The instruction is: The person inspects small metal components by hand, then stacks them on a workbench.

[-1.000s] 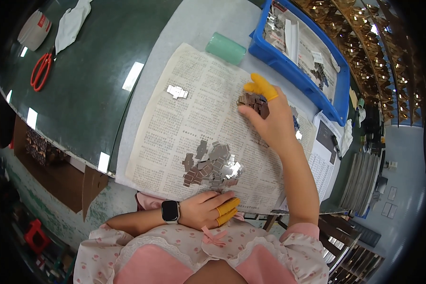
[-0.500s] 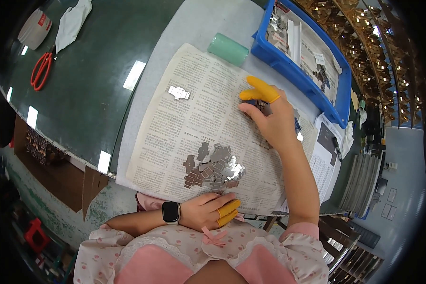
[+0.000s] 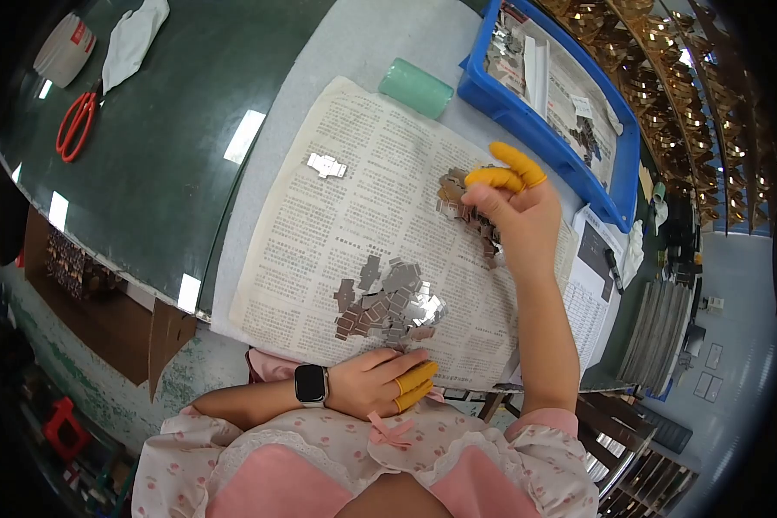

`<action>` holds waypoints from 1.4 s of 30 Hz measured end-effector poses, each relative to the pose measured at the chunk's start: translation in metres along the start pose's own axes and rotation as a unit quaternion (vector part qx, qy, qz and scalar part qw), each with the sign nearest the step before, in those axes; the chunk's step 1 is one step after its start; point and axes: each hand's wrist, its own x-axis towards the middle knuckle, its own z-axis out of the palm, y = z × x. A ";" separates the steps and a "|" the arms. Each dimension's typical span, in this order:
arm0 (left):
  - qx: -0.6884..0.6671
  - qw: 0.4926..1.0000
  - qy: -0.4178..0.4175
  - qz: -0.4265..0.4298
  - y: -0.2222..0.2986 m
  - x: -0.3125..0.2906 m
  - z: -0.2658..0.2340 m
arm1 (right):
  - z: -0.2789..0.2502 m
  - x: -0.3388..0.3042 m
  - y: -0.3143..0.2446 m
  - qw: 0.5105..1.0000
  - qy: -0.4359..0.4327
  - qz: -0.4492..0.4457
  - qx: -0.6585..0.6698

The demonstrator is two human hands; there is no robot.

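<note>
Metal plates [image 3: 397, 293] are lying near the surface's [image 3: 181, 104] near edge, apparently handling light, stiff, slippery, edges suiting fingertip pickup; right hand [image 3: 524, 205] is hovering narrow, left hand [image 3: 371, 384] is resting, any holding indeterminable

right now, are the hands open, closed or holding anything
Left hand: loosely bent, palm hidden; cannot tell if it holds anything.
Right hand: thumb and finger nearly meeting at the metal pieces beside it; cannot tell if one is held.

Free lane across the newspaper [image 3: 289, 250]
It runs between the near pile [image 3: 393, 293] and far pile [image 3: 454, 190]; beyond, a green roll [image 3: 416, 88] and blue tray [image 3: 535, 131] block reach.
</note>
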 end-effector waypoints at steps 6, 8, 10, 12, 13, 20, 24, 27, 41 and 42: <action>-0.004 1.000 -0.014 0.003 0.000 -0.002 0.001 | 0.023 -0.043 -0.007 0.901 -0.226 -0.197 -0.313; -0.001 1.000 0.003 0.002 0.002 -0.003 0.003 | 0.013 -0.037 0.003 0.860 -0.158 -0.248 -0.418; -0.003 1.000 0.000 0.001 0.002 -0.005 0.004 | 0.003 -0.029 0.013 0.802 -0.089 -0.294 -0.513; -0.004 1.000 -0.003 0.001 0.002 -0.005 0.004 | -0.004 -0.026 0.018 0.788 -0.034 -0.302 -0.536; -0.005 1.000 -0.006 0.003 0.002 -0.005 0.004 | -0.005 -0.026 0.018 0.788 -0.035 -0.302 -0.536; -0.011 1.000 -0.002 0.007 0.002 -0.003 0.003 | -0.012 -0.024 0.029 0.686 -0.025 -0.434 -0.584; -0.011 1.000 -0.008 0.005 0.001 -0.002 0.001 | -0.010 -0.028 0.022 0.666 -0.044 -0.495 -0.556; -0.006 1.000 -0.010 -0.004 0.001 -0.001 0.002 | -0.010 -0.040 0.017 0.669 -0.072 -0.518 -0.528; -0.001 1.000 -0.005 -0.006 0.002 -0.002 0.004 | 0.006 -0.003 0.016 0.808 0.038 -0.255 -0.530; 0.001 1.000 -0.005 -0.006 0.002 -0.003 0.004 | 0.005 -0.001 0.019 0.798 0.026 -0.265 -0.540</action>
